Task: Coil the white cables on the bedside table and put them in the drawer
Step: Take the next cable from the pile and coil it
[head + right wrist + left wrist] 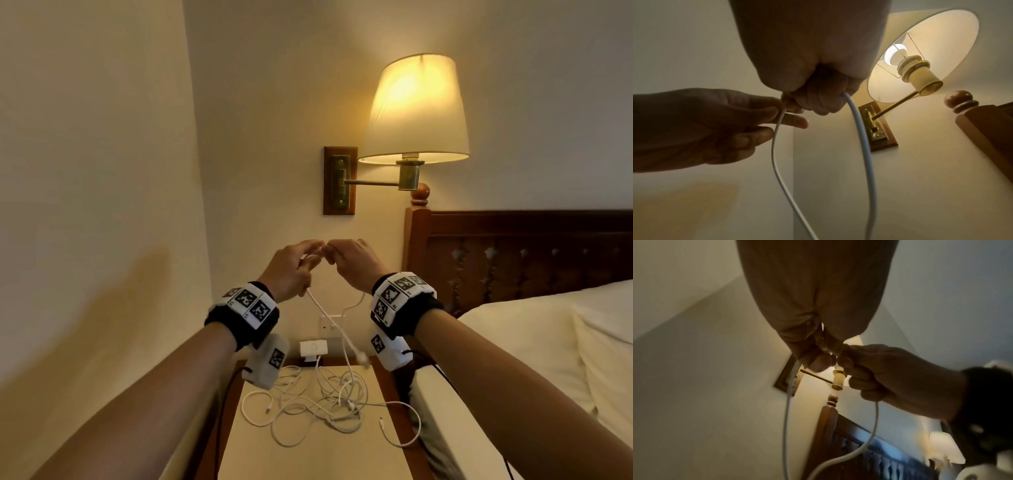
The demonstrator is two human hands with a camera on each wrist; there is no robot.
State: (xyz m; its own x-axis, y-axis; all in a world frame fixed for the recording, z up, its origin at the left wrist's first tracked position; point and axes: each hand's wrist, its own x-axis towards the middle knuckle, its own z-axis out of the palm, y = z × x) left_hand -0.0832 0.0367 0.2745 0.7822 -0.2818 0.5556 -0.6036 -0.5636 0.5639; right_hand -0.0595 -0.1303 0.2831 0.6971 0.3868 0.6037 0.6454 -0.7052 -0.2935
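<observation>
Both hands [320, 263] pinching white cable [334, 323], fingertips hidden, drawer unseen

Smooth white plastic-coated cables [322, 397], matt cloth lampshade [416, 109], polished brass lamp arm [371, 182], glossy dark wood headboard [520, 253]

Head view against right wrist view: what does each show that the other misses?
Only the head view shows the bedside table with the tangled white cables on it, the wall socket and the bed.

Only the right wrist view shows the lit bulb inside the lamp shade, and the right hand curled round the lifted cable.

Both show the left hand meeting the right, both on that cable, with the wall lamp behind.
</observation>
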